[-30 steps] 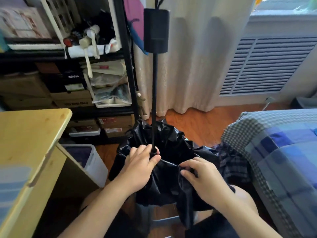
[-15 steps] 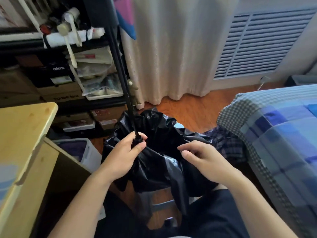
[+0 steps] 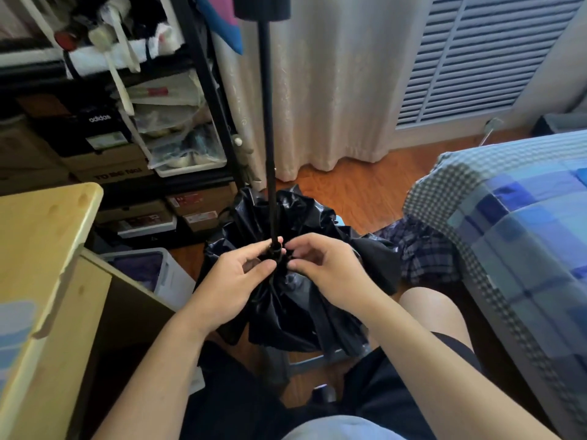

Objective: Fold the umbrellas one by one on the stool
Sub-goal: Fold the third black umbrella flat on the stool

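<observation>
Hands, two, bare, are met at the runner collar [image 3: 277, 249] of a black umbrella [image 3: 286, 281]. Left hand [image 3: 235, 281]: fingers are curled round the collar and the base of the shaft [image 3: 268, 138], thumb and forefinger pinching it from the left. Right hand [image 3: 327, 271]: fingertips are pinched against the same collar from the right, where half a second ago they were held apart from it over the canopy folds. Shaft: tilted toward the left half a second ago, it is now brought back close to upright. By this change the work is judged to have passed from gathering cloth to working the runner, with the canopy not yet wrapped or strapped.

Orientation: the long axis is set near vertical, the handle [image 3: 263, 7] pointed up and cut off by the top edge, the canopy end pointed down.

Canopy [image 3: 301, 312]: collapsed, loose and crumpled, hung in glossy folds below both hands, above and between the knees. Stool [image 3: 305, 360]: only a pale bar is glimpsed beneath the cloth; whether the umbrella is rested on it cannot be told.

Surroundings: wooden desk [image 3: 41, 249] at left, a plastic bin [image 3: 152, 271] beside it, a loaded shelf [image 3: 127, 122] behind, a curtain [image 3: 333, 90] beyond, a checked bed [image 3: 524, 233] at right.
</observation>
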